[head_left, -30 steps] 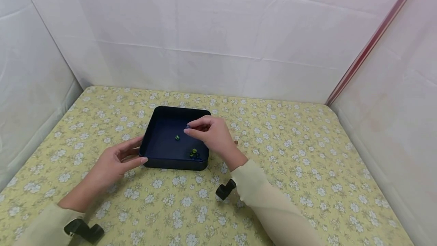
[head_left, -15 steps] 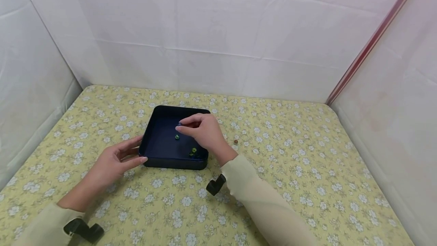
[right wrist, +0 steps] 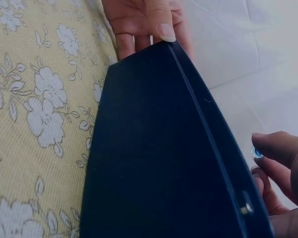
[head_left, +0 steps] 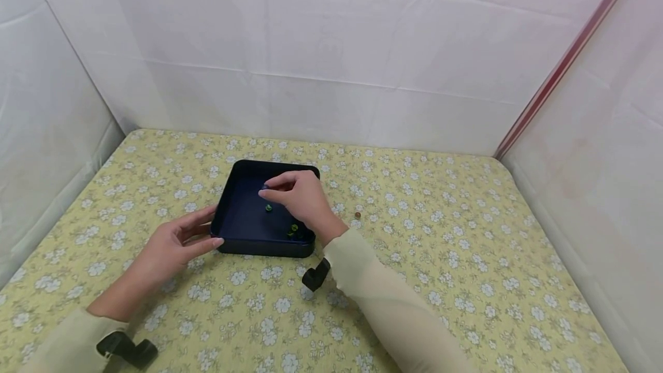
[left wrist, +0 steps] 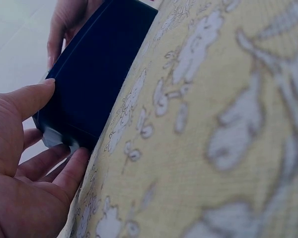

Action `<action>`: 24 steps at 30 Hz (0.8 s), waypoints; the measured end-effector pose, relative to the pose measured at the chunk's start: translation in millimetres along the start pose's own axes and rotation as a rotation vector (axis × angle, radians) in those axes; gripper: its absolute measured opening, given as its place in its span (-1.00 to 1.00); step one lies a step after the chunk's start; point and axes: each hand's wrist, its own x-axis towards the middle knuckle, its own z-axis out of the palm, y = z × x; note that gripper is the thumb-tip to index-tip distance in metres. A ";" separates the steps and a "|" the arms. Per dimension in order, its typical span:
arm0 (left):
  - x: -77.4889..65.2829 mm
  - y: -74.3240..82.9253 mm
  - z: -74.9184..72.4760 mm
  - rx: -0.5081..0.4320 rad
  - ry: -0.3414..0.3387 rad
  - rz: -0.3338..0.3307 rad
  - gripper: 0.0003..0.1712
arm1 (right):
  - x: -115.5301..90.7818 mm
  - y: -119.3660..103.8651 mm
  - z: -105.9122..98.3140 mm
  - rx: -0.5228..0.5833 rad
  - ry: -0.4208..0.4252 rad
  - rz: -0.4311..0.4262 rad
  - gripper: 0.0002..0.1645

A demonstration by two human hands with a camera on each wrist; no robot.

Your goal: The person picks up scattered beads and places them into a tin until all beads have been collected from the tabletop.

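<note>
A dark navy square box (head_left: 259, 247), without a lid, sits on the cloth. My left hand (head_left: 168, 246) holds its near left corner, thumb on the rim and fingers against the side, as the left wrist view shows too. Over the inside of the box my right hand (head_left: 305, 197) pinches a small clear-and-blue marble (right wrist: 257, 152) between thumb and forefinger. One green marble (head_left: 268, 208) lies on the box floor below that hand. Several more green marbles (head_left: 293, 229) cluster in the near right corner, and darker ones there are hard to make out.
A small brown marble (head_left: 358, 215) lies on the flowered yellow tablecloth (head_left: 440, 246), right of the box. White sheeting (head_left: 321, 50) hangs behind the table and along both sides. Black wrist straps (head_left: 316, 274) sit at both cuffs.
My right hand has moved left across the box with the marble between its fingertips. The brown marble on the cloth now shows fully. The left hand and box have hardly moved.
</note>
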 end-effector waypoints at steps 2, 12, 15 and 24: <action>-0.2 0.0 0.0 0.002 0.001 0.001 -0.15 | 1.8 -0.6 2.4 -0.005 0.003 0.028 -0.76; 0.2 -1.7 0.0 0.001 0.002 0.008 -0.16 | 10.5 -1.3 11.9 -0.088 0.002 0.085 -0.83; -0.1 -2.0 0.1 -0.002 0.000 0.008 -0.16 | 13.2 0.4 13.5 -0.107 0.000 0.092 -0.84; -0.2 -0.8 -0.3 -0.002 0.001 0.006 -0.16 | 18.9 0.1 15.6 -0.144 -0.026 0.139 -0.85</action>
